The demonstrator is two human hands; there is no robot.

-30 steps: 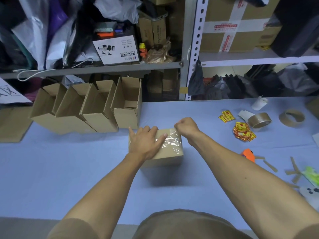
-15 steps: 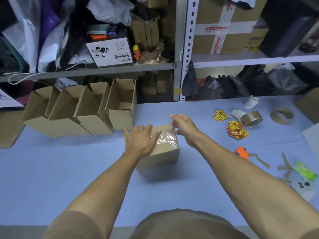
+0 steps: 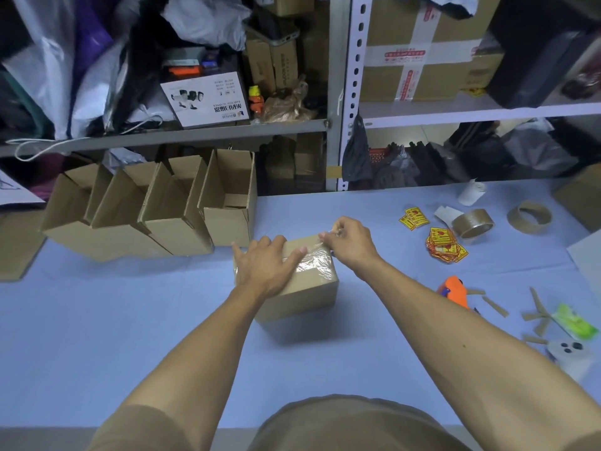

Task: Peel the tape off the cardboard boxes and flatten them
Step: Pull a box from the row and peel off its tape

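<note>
Short olive-brown sleeves [image 3: 140,424], matching shirt front [image 3: 354,424], bare forearms, no rings or watch visible.

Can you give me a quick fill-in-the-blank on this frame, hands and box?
1. The left hand lies flat on top of the ___.
2. The right hand pinches clear ___ at the box's far edge.
3. The orange tool lies to the ___ of the box.
4. Behind the box stand ___ open boxes in a row.

Missing words: box; tape; right; four

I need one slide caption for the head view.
Left hand steadies a sealed box while right hand peels its tape.
</note>
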